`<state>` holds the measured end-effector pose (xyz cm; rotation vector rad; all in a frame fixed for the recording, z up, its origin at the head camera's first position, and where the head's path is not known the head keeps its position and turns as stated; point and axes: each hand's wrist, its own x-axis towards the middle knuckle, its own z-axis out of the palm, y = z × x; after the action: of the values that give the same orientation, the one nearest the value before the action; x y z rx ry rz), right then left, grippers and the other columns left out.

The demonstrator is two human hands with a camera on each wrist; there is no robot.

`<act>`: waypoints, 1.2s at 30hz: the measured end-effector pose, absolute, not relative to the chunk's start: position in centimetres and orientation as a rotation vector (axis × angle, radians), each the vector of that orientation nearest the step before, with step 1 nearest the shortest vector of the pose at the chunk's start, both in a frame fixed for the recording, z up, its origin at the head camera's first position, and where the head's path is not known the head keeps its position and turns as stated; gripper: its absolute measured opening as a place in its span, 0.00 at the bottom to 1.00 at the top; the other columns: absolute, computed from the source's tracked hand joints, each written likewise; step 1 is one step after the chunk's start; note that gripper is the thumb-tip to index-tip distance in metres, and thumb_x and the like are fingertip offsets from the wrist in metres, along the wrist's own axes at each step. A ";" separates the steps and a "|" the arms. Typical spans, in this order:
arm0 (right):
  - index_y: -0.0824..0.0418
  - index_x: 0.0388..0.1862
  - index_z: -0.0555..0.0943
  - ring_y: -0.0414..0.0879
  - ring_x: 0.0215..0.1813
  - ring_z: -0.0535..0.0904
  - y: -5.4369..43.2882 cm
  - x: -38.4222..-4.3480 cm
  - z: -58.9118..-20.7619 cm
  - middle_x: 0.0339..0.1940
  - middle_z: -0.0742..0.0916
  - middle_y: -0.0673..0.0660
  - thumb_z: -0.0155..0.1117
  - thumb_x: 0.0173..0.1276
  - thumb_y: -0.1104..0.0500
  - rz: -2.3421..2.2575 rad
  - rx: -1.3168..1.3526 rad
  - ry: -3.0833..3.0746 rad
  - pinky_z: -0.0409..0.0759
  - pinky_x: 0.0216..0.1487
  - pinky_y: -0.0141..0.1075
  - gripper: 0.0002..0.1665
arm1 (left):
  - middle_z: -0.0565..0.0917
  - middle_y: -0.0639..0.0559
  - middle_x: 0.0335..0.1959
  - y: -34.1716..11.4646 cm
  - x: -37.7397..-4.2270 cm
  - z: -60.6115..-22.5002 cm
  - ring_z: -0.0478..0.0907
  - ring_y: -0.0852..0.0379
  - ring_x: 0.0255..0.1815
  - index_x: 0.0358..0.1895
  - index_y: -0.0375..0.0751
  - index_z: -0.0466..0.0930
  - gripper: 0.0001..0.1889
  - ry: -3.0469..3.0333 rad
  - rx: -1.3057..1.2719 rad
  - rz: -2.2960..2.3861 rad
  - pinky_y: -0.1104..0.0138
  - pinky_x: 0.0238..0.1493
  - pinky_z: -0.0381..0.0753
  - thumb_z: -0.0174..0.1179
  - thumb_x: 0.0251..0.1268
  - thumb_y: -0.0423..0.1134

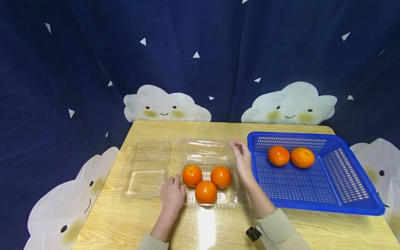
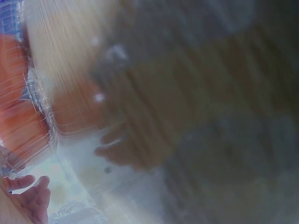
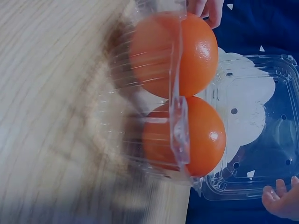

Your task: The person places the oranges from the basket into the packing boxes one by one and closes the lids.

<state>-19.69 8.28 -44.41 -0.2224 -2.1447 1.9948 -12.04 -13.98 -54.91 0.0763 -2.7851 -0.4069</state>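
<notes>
Three oranges (image 1: 206, 192) sit in the base of a clear plastic clamshell box (image 1: 229, 199), its hinged lid (image 1: 204, 147) raised at the far side. My left hand (image 1: 173, 194) rests at the box's left side, fingers fairly straight and fingertips right at the rim. At the lid's right edge, my right hand (image 1: 242, 159) has its fingers bent and pinches the edge. The right wrist view shows two oranges (image 3: 201, 135) through the box wall and the right hand (image 3: 285, 203) at the lid's corner. Reflections blur much of the left wrist view.
A second clear clamshell box (image 1: 145, 177) lies open to the left. On the right stands a blue plastic basket (image 1: 312, 206) holding two more oranges (image 1: 302, 157) near its far side. A wooden table (image 1: 115, 222) carries everything, with a dark blue curtain (image 1: 175, 69) behind.
</notes>
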 end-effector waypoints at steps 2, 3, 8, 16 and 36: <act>0.69 0.47 0.74 0.37 0.40 0.71 8.5 -19.4 -44.4 0.39 0.78 0.56 0.54 0.67 0.56 1.995 -0.196 -2.156 0.67 0.48 0.32 0.17 | 0.76 0.42 0.32 -14.0 -12.1 -54.9 0.71 0.44 0.33 0.46 0.35 0.74 0.16 -2.787 0.079 -0.406 0.59 0.32 0.66 0.55 0.53 0.37; 0.69 0.47 0.74 0.38 0.40 0.71 8.6 -19.3 -44.5 0.40 0.78 0.57 0.54 0.67 0.57 1.998 -0.186 -2.156 0.67 0.49 0.32 0.17 | 0.76 0.42 0.32 -14.0 -12.1 -54.9 0.71 0.44 0.34 0.46 0.35 0.74 0.16 -2.786 0.080 -0.406 0.59 0.32 0.66 0.54 0.53 0.37; 0.69 0.49 0.73 0.38 0.42 0.72 8.9 -18.5 -44.9 0.42 0.78 0.59 0.53 0.67 0.56 2.009 -0.111 -2.170 0.67 0.48 0.29 0.18 | 0.76 0.42 0.33 -14.0 -12.0 -54.9 0.72 0.44 0.34 0.47 0.35 0.74 0.17 -2.779 0.085 -0.407 0.58 0.32 0.66 0.55 0.53 0.37; 0.71 0.48 0.73 0.36 0.40 0.72 9.3 -17.5 -46.1 0.42 0.78 0.62 0.53 0.68 0.61 1.992 0.045 -2.116 0.69 0.44 0.25 0.16 | 0.76 0.42 0.33 -13.9 -11.9 -55.0 0.72 0.44 0.35 0.47 0.35 0.74 0.17 -2.762 0.087 -0.412 0.59 0.32 0.66 0.55 0.52 0.37; 0.79 0.51 0.68 0.46 0.55 0.71 10.4 -15.3 -49.0 0.51 0.75 0.73 0.51 0.62 0.75 1.914 0.473 -1.991 0.63 0.60 0.27 0.17 | 0.76 0.39 0.36 -14.1 -11.9 -54.6 0.72 0.43 0.39 0.46 0.29 0.73 0.17 -2.671 0.041 -0.595 0.55 0.42 0.71 0.56 0.51 0.34</act>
<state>-15.27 10.41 -49.01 0.4726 -1.9914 1.9143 -11.87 -14.15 -54.56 0.0406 -2.6713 -0.5953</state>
